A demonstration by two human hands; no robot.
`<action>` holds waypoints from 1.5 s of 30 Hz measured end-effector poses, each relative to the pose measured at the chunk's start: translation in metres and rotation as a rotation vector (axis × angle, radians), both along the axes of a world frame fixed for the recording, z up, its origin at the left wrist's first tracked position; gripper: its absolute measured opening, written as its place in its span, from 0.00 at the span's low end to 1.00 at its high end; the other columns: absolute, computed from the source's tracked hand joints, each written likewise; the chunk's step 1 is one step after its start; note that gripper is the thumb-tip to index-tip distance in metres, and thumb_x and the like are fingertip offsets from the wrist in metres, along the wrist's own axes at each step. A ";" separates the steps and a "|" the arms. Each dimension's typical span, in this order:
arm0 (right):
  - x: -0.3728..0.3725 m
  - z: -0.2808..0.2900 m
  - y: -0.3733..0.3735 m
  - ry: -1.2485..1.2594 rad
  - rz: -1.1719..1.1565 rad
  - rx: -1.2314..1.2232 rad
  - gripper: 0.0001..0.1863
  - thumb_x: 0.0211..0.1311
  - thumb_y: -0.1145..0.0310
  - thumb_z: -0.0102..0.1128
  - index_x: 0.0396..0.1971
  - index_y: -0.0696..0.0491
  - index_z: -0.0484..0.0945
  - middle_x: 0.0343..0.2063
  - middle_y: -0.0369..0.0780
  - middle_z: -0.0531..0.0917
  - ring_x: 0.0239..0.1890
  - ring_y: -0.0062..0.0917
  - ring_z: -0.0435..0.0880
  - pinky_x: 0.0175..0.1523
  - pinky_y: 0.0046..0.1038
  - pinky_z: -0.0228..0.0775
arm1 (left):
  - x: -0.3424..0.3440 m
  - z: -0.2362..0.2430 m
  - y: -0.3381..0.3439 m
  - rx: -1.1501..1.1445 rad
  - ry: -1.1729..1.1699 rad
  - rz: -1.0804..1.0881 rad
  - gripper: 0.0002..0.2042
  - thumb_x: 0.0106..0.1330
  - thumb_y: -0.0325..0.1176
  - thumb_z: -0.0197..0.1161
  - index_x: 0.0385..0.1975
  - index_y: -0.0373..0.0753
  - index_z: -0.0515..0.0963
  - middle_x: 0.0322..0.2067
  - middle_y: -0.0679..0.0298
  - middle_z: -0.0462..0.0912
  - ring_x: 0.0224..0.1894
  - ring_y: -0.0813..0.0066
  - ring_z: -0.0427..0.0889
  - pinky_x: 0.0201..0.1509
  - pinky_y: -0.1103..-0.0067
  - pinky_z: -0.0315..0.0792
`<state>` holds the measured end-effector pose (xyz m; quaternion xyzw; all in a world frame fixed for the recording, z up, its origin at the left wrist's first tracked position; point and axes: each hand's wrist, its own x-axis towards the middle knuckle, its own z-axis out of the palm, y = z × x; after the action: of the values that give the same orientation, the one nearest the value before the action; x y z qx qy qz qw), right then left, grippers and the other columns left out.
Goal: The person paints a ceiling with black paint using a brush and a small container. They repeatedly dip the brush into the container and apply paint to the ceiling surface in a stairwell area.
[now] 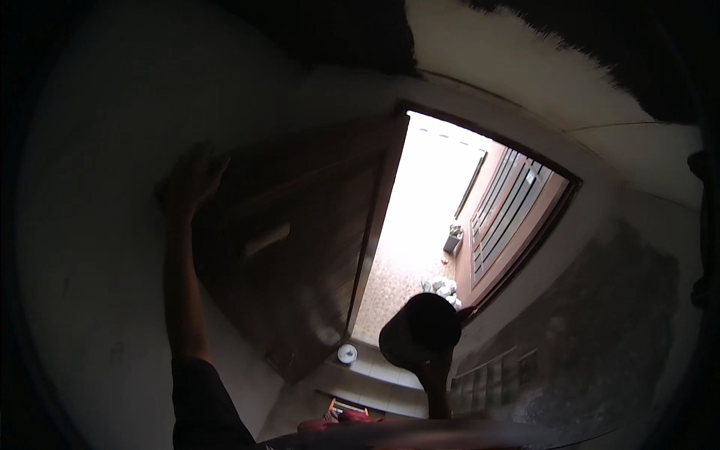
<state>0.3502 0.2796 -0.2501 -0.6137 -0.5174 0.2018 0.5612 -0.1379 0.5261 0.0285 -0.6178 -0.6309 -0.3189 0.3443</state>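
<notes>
My left arm is raised, and my left hand is at the upper outer corner of a brown wooden door, its thumb apart from the fingers. Shade hides how firmly it touches the door. In front of the doorway, my right hand holds up a dark round container from below. What is inside the container cannot be seen. A small red piece shows beside its rim; I cannot make out what it is.
The bright doorway opens onto a paved passage with a barred window, a grey bin and pale bags. A white round object stands by the sill. An orange-edged item lies below. Dark patches mark the right wall.
</notes>
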 end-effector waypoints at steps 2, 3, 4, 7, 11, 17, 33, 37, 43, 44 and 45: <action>-0.003 0.005 0.003 -0.044 0.028 0.025 0.65 0.29 0.59 0.90 0.68 0.58 0.56 0.62 0.49 0.72 0.63 0.39 0.74 0.67 0.40 0.68 | 0.001 0.009 -0.001 0.009 -0.002 -0.125 0.27 0.69 0.53 0.61 0.57 0.36 0.75 0.56 0.48 0.78 0.60 0.47 0.75 0.64 0.62 0.70; -0.005 0.008 0.005 -0.065 0.043 0.035 0.64 0.29 0.59 0.90 0.68 0.58 0.57 0.61 0.49 0.72 0.63 0.39 0.74 0.67 0.40 0.68 | 0.006 0.009 -0.007 -0.054 -0.010 -0.118 0.27 0.69 0.51 0.62 0.57 0.36 0.75 0.57 0.48 0.77 0.61 0.47 0.74 0.65 0.62 0.69; -0.007 0.011 0.008 -0.085 0.059 0.046 0.63 0.29 0.58 0.90 0.67 0.58 0.58 0.61 0.49 0.72 0.62 0.39 0.74 0.66 0.40 0.68 | 0.013 0.004 -0.018 0.041 -0.006 -0.210 0.26 0.68 0.50 0.64 0.58 0.36 0.75 0.57 0.48 0.76 0.61 0.47 0.74 0.65 0.62 0.69; -0.015 0.022 0.014 -0.135 0.112 0.081 0.61 0.29 0.58 0.90 0.66 0.58 0.61 0.60 0.48 0.73 0.62 0.39 0.75 0.66 0.40 0.69 | 0.058 -0.012 -0.056 0.085 -0.068 -0.285 0.25 0.65 0.45 0.68 0.58 0.38 0.75 0.59 0.49 0.75 0.64 0.47 0.71 0.67 0.64 0.67; -0.025 0.032 0.016 -0.135 0.191 0.116 0.62 0.28 0.57 0.90 0.66 0.57 0.61 0.60 0.49 0.73 0.62 0.40 0.75 0.66 0.40 0.70 | 0.159 -0.116 -0.141 -0.173 -0.410 -0.839 0.42 0.52 0.47 0.76 0.64 0.39 0.62 0.64 0.49 0.68 0.67 0.48 0.66 0.69 0.61 0.64; -0.015 0.031 0.014 -0.213 0.309 0.127 0.68 0.25 0.54 0.91 0.70 0.56 0.56 0.62 0.49 0.70 0.65 0.40 0.71 0.67 0.40 0.68 | 0.260 -0.245 -0.192 -0.538 -0.918 -1.444 0.70 0.32 0.49 0.88 0.74 0.41 0.42 0.71 0.48 0.57 0.72 0.48 0.60 0.73 0.58 0.60; 0.073 0.077 0.024 -0.207 0.638 0.089 0.49 0.44 0.67 0.83 0.69 0.54 0.67 0.58 0.43 0.76 0.57 0.30 0.76 0.56 0.32 0.73 | 0.298 -0.256 -0.207 -0.306 -0.899 -1.270 0.67 0.31 0.52 0.88 0.72 0.36 0.51 0.63 0.47 0.69 0.65 0.52 0.71 0.69 0.61 0.67; 0.057 0.127 0.014 -0.436 0.477 0.185 0.26 0.52 0.64 0.79 0.51 0.57 0.82 0.34 0.38 0.83 0.33 0.19 0.79 0.33 0.25 0.69 | 0.295 -0.246 -0.222 -0.232 -0.766 -1.240 0.66 0.31 0.54 0.87 0.71 0.33 0.52 0.60 0.47 0.70 0.62 0.47 0.73 0.65 0.59 0.70; 0.017 0.159 -0.002 -0.538 0.736 0.224 0.15 0.49 0.68 0.79 0.35 0.56 0.84 0.30 0.38 0.83 0.27 0.23 0.81 0.30 0.28 0.73 | 0.295 -0.248 -0.234 -0.166 -0.731 -1.242 0.66 0.32 0.55 0.86 0.71 0.32 0.52 0.60 0.45 0.70 0.60 0.45 0.74 0.62 0.58 0.72; 0.015 0.163 -0.002 -0.575 0.804 0.264 0.15 0.49 0.68 0.79 0.36 0.55 0.84 0.30 0.38 0.83 0.26 0.24 0.82 0.30 0.28 0.74 | 0.294 -0.248 -0.235 -0.156 -0.725 -1.238 0.66 0.32 0.55 0.86 0.71 0.32 0.52 0.60 0.44 0.70 0.60 0.44 0.74 0.62 0.57 0.73; 0.017 0.166 -0.001 -0.645 0.862 0.239 0.14 0.50 0.69 0.79 0.34 0.55 0.85 0.30 0.40 0.84 0.25 0.27 0.83 0.29 0.28 0.76 | 0.293 -0.247 -0.236 -0.167 -0.720 -1.236 0.66 0.32 0.55 0.86 0.71 0.31 0.52 0.61 0.44 0.70 0.60 0.44 0.74 0.62 0.57 0.73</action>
<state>0.3669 0.2785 -0.0836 -0.3091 -0.8868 0.1550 0.3065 0.1548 0.2902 -0.2185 -0.7426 -0.2627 -0.5900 -0.1772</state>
